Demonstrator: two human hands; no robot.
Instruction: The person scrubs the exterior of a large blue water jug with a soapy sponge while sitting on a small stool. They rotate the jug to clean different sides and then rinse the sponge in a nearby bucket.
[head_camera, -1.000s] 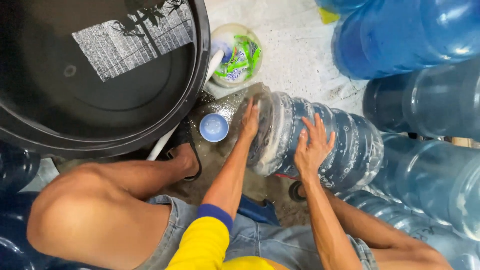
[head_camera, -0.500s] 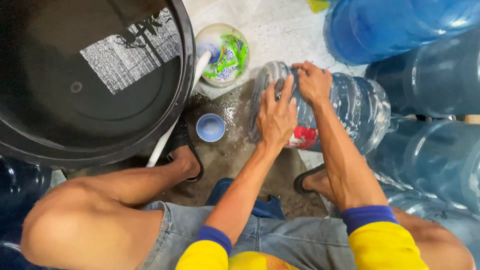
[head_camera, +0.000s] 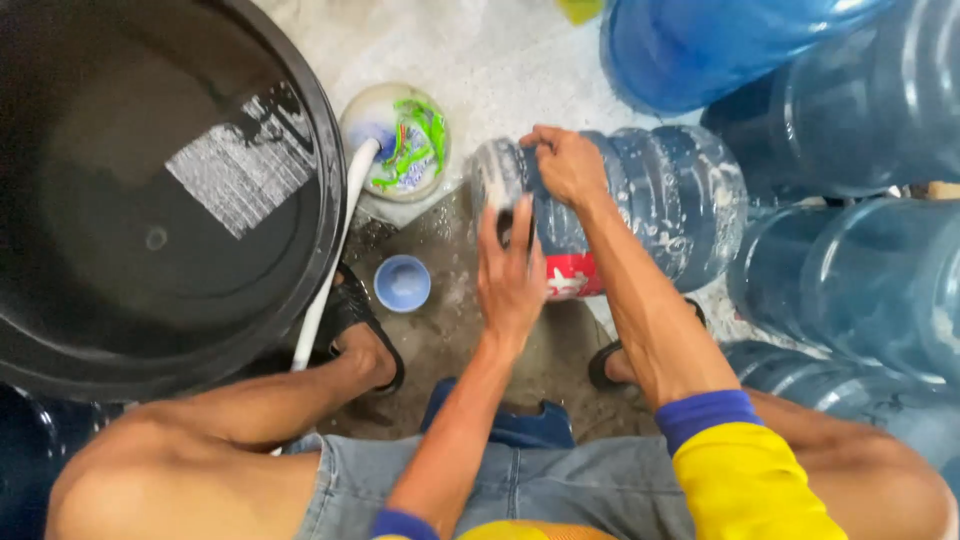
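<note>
Under the left hand (head_camera: 510, 272): bottle (head_camera: 640, 205) mouth hidden

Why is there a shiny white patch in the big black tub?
Head view: the white patch is light glaring off the water in the black tub; the left hand looks slightly smeared, while the right hand on the lying blue bottle is sharper.

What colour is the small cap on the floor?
Light blue cap, seen in the head view.

Five blue water jugs (head_camera: 640, 210), one black tub (head_camera: 170, 200), one blue cap (head_camera: 402, 283).
</note>
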